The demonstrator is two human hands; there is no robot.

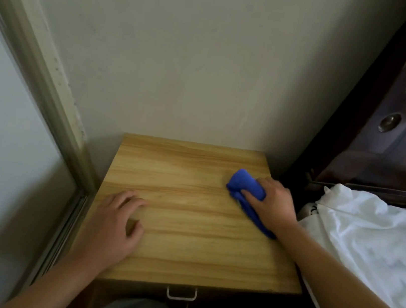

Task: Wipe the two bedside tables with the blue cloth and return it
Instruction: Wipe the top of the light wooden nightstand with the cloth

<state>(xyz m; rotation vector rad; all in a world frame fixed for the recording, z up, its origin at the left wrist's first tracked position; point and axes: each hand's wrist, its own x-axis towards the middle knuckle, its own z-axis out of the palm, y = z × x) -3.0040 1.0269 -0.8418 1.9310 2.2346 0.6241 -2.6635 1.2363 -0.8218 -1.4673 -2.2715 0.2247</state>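
A light wooden bedside table (185, 230) stands against the wall, seen from above. The blue cloth (240, 186) lies bunched on the table's right side, with a tail trailing toward me under my wrist. My right hand (272, 202) presses down on the cloth, fingers curled over it. My left hand (114, 222) rests on the bare left part of the tabletop, fingers spread and loosely bent, holding nothing. Only this one table is in view.
A white sheet on the bed (372, 247) lies right of the table, with a dark padded headboard (401, 104) behind. A window frame (47, 93) runs along the left. A metal drawer handle (181, 294) shows below the table's front edge, above my knees.
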